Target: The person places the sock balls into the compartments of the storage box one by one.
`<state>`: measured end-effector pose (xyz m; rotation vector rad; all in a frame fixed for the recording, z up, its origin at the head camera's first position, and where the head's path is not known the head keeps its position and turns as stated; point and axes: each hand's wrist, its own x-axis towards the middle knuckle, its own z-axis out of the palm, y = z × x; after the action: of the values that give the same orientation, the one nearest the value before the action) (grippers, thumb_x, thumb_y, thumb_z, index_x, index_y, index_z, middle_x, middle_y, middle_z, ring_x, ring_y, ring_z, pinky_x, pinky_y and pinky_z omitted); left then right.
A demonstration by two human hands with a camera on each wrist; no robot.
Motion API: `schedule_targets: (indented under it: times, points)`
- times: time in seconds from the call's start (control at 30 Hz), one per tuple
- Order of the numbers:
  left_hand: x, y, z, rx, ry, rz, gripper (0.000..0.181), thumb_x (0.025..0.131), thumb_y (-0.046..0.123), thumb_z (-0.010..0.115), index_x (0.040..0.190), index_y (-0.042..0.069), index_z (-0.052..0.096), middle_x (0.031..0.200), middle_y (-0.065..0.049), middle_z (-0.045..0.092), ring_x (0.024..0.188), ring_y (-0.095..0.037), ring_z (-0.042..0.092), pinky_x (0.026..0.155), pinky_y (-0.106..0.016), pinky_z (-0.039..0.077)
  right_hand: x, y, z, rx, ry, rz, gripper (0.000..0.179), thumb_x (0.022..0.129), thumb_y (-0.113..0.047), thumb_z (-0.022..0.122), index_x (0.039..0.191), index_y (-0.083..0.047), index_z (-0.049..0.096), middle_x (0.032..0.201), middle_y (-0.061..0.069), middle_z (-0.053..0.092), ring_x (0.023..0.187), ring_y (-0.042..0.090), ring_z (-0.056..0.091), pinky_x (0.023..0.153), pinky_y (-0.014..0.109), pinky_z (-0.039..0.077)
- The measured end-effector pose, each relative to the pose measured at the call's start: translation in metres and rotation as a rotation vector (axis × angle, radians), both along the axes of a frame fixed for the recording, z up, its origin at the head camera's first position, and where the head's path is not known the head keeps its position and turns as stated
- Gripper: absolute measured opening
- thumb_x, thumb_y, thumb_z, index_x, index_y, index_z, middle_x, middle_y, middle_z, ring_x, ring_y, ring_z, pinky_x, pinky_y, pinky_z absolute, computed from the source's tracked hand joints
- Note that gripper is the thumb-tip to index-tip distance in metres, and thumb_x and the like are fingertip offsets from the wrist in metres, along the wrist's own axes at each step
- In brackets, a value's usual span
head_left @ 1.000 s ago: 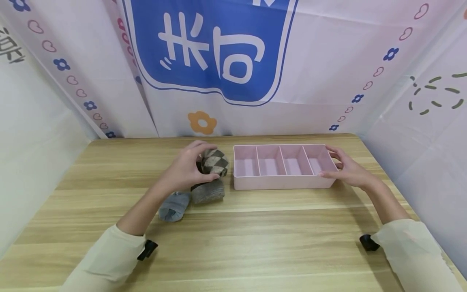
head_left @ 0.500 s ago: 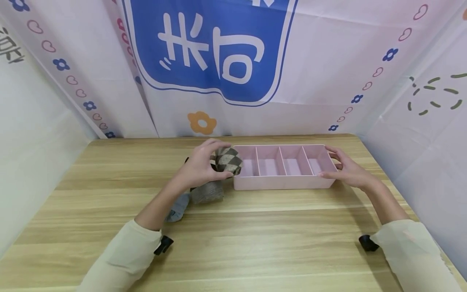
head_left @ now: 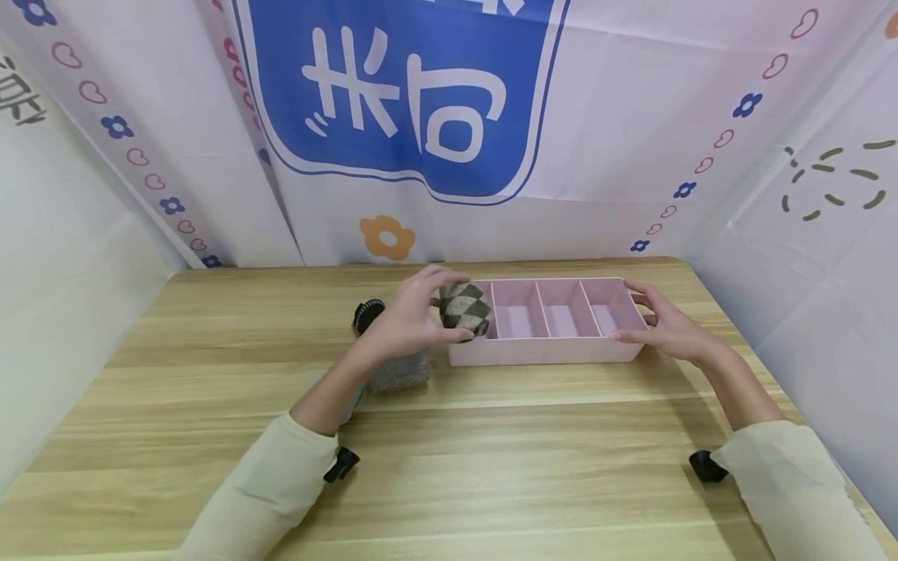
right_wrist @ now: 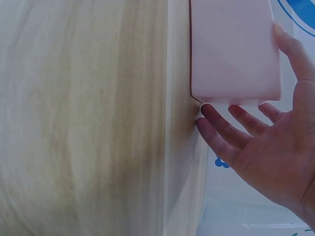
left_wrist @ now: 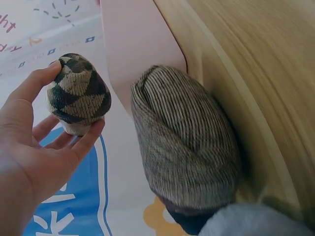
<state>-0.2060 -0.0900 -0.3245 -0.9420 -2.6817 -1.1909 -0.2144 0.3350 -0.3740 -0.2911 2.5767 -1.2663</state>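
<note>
My left hand (head_left: 412, 318) holds a rolled checkered sock (head_left: 464, 310) between thumb and fingers, over the leftmost compartment of a pink divided organizer box (head_left: 536, 352). In the left wrist view the same sock (left_wrist: 78, 91) shows its dark and beige diamonds. My right hand (head_left: 669, 327) grips the box's right end, the thumb at the front rim and the fingers against the end wall. Below the left hand lies a grey ribbed rolled sock (left_wrist: 187, 137). A blue-grey rolled sock (left_wrist: 256, 221) is beside it, mostly hidden by the left forearm in the head view.
A black rolled item with a light ribbed edge (head_left: 367, 314) sits behind the left wrist, partly covered. The wooden table (head_left: 533, 460) ends at a printed cloth backdrop (head_left: 596, 195). Dividers split the box into several compartments, and those right of the sock hold nothing.
The left hand has carried the checkered sock right, from beside the other socks to over the box's left compartment. The black item has come into view; the right hand has stayed put.
</note>
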Motion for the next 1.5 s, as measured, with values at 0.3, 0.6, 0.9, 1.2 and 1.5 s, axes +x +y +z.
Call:
schedule_targets:
  times: [0.3, 0.6, 0.9, 1.2, 1.5]
  points:
    - [-0.007, 0.022, -0.003, 0.092, -0.064, -0.063, 0.073, 0.074, 0.011, 0.094, 0.138, 0.0, 0.061, 0.129, -0.014, 0.06, 0.116, -0.03, 0.06, 0.093, -0.039, 0.059, 0.0, 0.001, 0.0, -0.001, -0.007, -0.005, 0.107, 0.093, -0.022, 0.077, 0.167, -0.009, 0.001, 0.165, 0.037, 0.01, 0.142, 0.065, 0.027, 0.114, 0.072, 0.029]
    - [-0.011, 0.043, -0.009, 0.127, -0.149, -0.085, 0.077, 0.077, 0.013, 0.092, 0.144, 0.0, 0.055, 0.132, -0.017, 0.057, 0.114, -0.035, 0.063, 0.088, -0.04, 0.061, 0.001, 0.001, 0.0, -0.003, -0.004, -0.001, 0.106, 0.093, -0.022, 0.076, 0.167, -0.009, 0.0, 0.165, 0.036, 0.01, 0.142, 0.064, 0.027, 0.114, 0.071, 0.029]
    - [-0.013, 0.061, -0.013, 0.134, -0.152, -0.103, 0.077, 0.078, 0.014, 0.092, 0.144, 0.0, 0.055, 0.136, -0.017, 0.057, 0.115, -0.033, 0.061, 0.087, -0.037, 0.06, 0.001, 0.001, 0.0, 0.003, -0.007, -0.006, 0.106, 0.093, -0.023, 0.077, 0.167, -0.009, 0.001, 0.166, 0.034, 0.01, 0.143, 0.064, 0.026, 0.115, 0.072, 0.027]
    - [-0.017, 0.081, -0.016, 0.14, -0.164, -0.119, 0.077, 0.077, 0.014, 0.092, 0.144, -0.001, 0.056, 0.136, -0.017, 0.057, 0.114, -0.028, 0.059, 0.086, -0.028, 0.058, 0.001, 0.0, -0.001, -0.007, -0.001, -0.001, 0.106, 0.093, -0.021, 0.077, 0.167, -0.009, 0.002, 0.166, 0.035, 0.011, 0.142, 0.063, 0.028, 0.114, 0.071, 0.029]
    - [-0.023, 0.112, -0.016, 0.139, -0.152, -0.107, 0.076, 0.078, 0.021, 0.092, 0.143, 0.003, 0.058, 0.139, -0.015, 0.057, 0.117, -0.026, 0.057, 0.088, -0.026, 0.054, 0.001, -0.001, 0.001, -0.016, 0.009, 0.009, 0.104, 0.094, -0.02, 0.075, 0.167, -0.009, 0.003, 0.165, 0.036, 0.01, 0.143, 0.064, 0.027, 0.114, 0.071, 0.029]
